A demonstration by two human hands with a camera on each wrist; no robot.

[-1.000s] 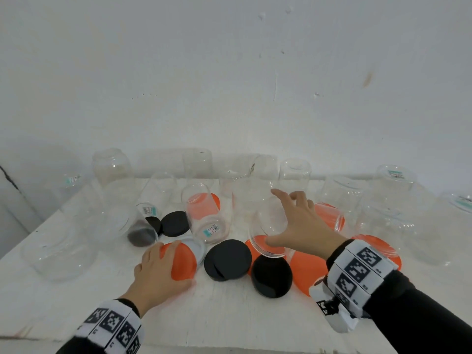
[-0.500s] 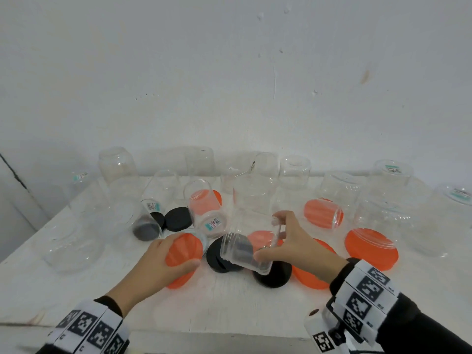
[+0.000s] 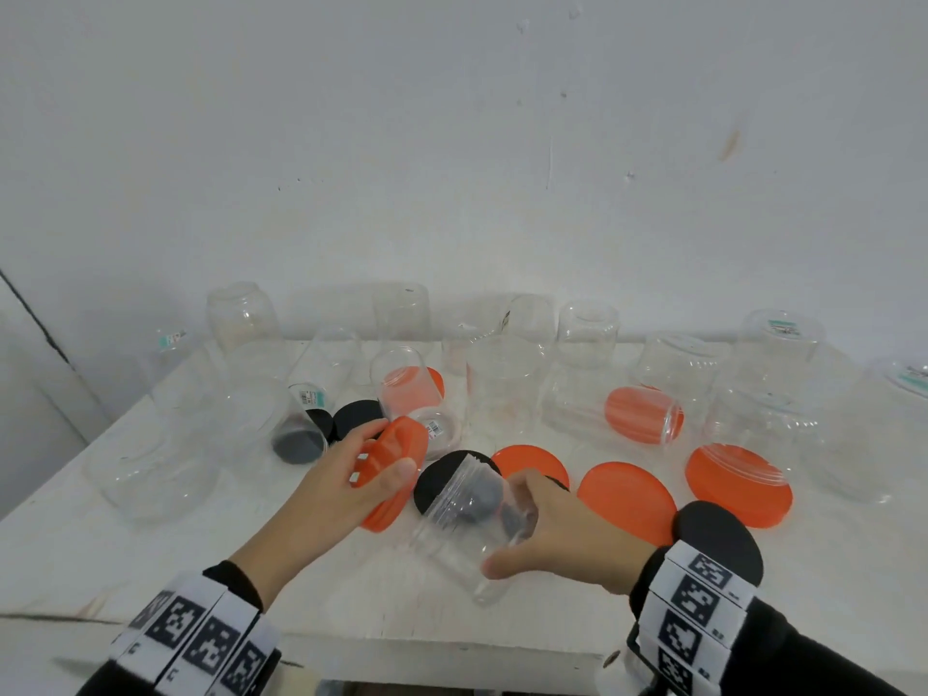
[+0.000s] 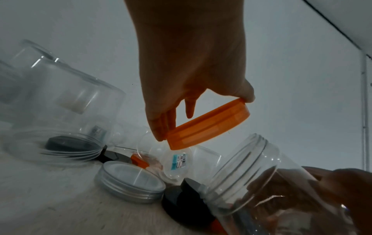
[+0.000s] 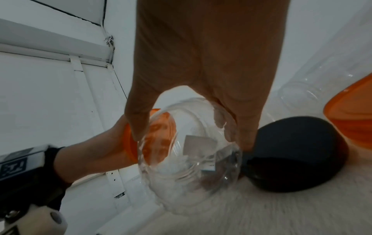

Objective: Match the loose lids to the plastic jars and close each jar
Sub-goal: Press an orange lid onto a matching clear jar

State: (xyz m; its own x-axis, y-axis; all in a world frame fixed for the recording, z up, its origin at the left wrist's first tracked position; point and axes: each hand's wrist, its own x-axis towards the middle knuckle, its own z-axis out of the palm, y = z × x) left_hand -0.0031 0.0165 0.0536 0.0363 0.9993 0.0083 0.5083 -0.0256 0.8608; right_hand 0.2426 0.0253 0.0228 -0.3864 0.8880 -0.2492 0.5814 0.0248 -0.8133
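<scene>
1. Clear jar (image 3: 464,535), open and without a lid, is gripped round its body by the right hand (image 3: 557,540), thumb on the near side and fingers on the far side. It is held tilted above the front of the white table (image 3: 351,585), its threaded mouth pointing up and to the left.
2. Orange lid (image 3: 389,462) is pinched by its rim in the left hand (image 3: 334,487), fingers on one edge and thumb on the other. It sits just left of the jar's mouth, tilted, not touching it as far as the left wrist view shows.
3. On the table right behind the held jar lies a black lid (image 3: 442,477); another black lid (image 3: 715,540) lies near the right wrist.
4. Flat orange lids (image 3: 625,497) lie to the right of the hands.
5. Many more clear jars (image 3: 507,389) stand or lie across the back half of the table, several upside down; one lying jar (image 3: 645,419) seems to have something orange inside, though the plastic blurs it.
6. A clear lid (image 4: 130,182) rests on the table below the left hand.
</scene>
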